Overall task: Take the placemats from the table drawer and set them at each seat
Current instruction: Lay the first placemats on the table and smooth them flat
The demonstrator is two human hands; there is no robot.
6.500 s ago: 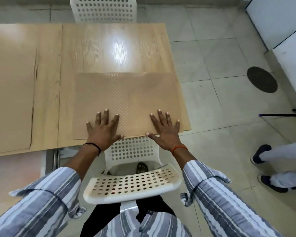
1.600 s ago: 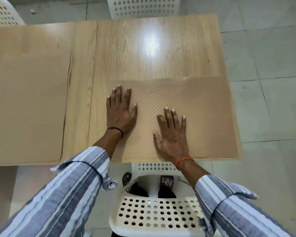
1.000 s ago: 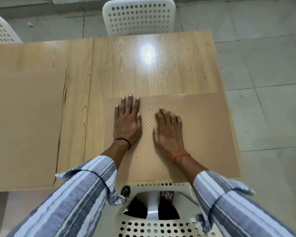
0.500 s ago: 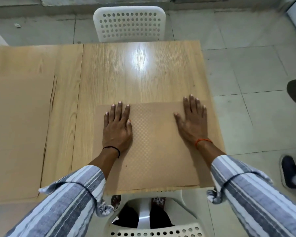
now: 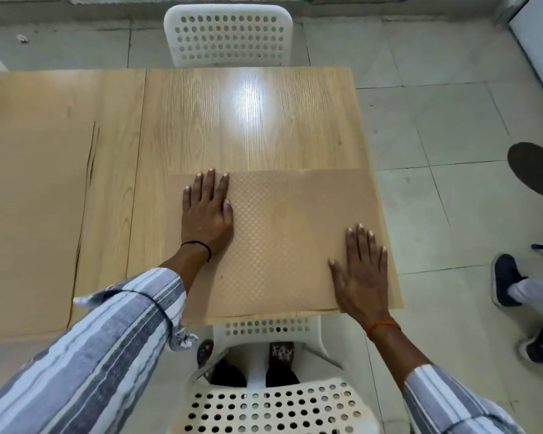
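Since half a second earlier, the right hand point(image 5: 362, 270) had slid back toward the near right corner of the placemat point(image 5: 282, 242), while the left hand point(image 5: 208, 211) held its place at the far left corner. Both sets of fingers lay straight and flat, grasping nothing, only pressing the mat down on the counter point(image 5: 248, 123). The textured tan placemat lay on the right-hand section of the counter, its near edge at the counter's edge, directly in front of the white perforated chair point(image 5: 273, 405) tucked below. A second placemat point(image 5: 32, 220) lay on the left section. The far chair point(image 5: 228, 34) stood at the opposite side with bare wood before it. By my judgement, the step in hand was the smoothing and squaring of this mat at its seat, and it looked nearly done. The next move would likely call for lifting both hands off and fetching another mat for the far seat. A bystander's shoes point(image 5: 505, 280) showed at the right.
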